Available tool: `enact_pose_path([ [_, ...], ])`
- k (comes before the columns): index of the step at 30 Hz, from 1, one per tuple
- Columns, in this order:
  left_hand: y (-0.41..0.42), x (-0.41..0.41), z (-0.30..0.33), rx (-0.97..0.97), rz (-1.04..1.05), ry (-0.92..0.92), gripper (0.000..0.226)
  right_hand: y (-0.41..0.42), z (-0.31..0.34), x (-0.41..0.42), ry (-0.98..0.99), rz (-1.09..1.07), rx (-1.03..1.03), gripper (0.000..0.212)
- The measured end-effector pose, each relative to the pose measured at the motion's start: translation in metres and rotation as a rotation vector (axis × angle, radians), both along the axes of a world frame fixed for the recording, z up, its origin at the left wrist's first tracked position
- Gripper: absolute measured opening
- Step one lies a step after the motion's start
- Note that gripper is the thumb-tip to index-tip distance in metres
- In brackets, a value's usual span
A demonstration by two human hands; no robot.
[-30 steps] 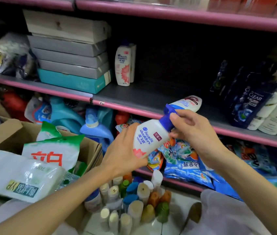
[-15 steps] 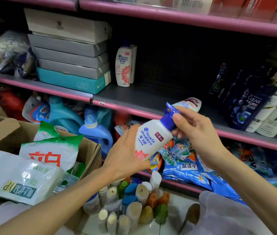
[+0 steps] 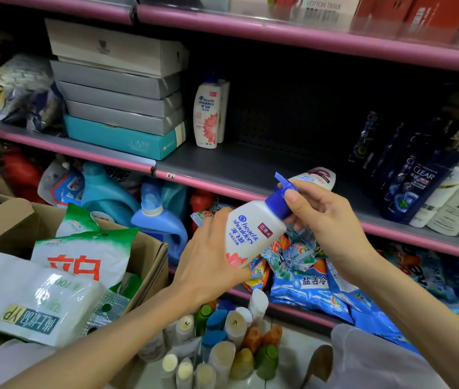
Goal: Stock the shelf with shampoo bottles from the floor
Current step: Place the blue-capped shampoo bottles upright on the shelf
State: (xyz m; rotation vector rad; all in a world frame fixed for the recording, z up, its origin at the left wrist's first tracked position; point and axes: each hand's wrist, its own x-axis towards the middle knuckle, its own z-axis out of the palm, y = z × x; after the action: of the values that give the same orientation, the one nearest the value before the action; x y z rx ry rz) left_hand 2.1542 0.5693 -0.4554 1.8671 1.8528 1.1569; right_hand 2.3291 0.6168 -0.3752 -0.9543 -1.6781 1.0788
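A white shampoo bottle with a blue cap is held tilted in front of the middle shelf. My left hand grips its lower body. My right hand pinches the blue cap, whose flip lid stands open. Behind the cap, another white bottle lies on its side on the shelf. One matching bottle stands upright at the shelf's back beside a box. Several more bottles stand clustered on the floor below.
A stack of grey and teal boxes fills the shelf's left part. Dark Clear bottles and white bottles crowd its right end. A cardboard box with bags stands at the left. Detergent jugs and bags fill the lower shelf.
The blue flip lid has swung open under my right thumb. The bottle has risen slightly toward the shelf edge; both hands keep their grip.
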Motion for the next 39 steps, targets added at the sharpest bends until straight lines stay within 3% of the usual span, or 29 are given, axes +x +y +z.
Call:
enact_pose_path([
  [5,0.010,0.003,0.006,0.027,0.066,-0.135,0.073,0.008,0.003,-0.020,0.077,0.048,-0.068,0.020],
  [8,0.023,0.003,0.013,0.065,0.108,-0.209,0.072,0.016,0.007,-0.038,0.117,0.090,-0.143,0.030],
  [14,0.068,-0.013,0.040,0.121,0.183,-0.281,0.068,0.064,0.037,-0.084,0.030,0.067,-0.124,0.028],
  [23,0.147,-0.083,0.055,0.050,0.225,-0.064,0.105,0.164,0.074,-0.147,-0.024,0.079,-0.096,0.025],
  [30,0.212,-0.115,0.053,0.022,0.354,-0.033,0.077,0.217,0.070,-0.197,-0.115,0.103,0.037,0.036],
  [34,0.241,-0.120,0.036,0.028,0.394,-0.121,0.078,0.240,0.058,-0.211,-0.210,0.108,0.089,0.039],
  [37,0.251,-0.119,0.024,0.032,0.429,-0.098,0.090,0.254,0.052,-0.210,-0.253,0.166,0.132,0.030],
  [39,0.258,-0.116,0.020,0.053,0.449,-0.105,0.086,0.262,0.061,-0.207,-0.298,0.160,0.206,0.027],
])
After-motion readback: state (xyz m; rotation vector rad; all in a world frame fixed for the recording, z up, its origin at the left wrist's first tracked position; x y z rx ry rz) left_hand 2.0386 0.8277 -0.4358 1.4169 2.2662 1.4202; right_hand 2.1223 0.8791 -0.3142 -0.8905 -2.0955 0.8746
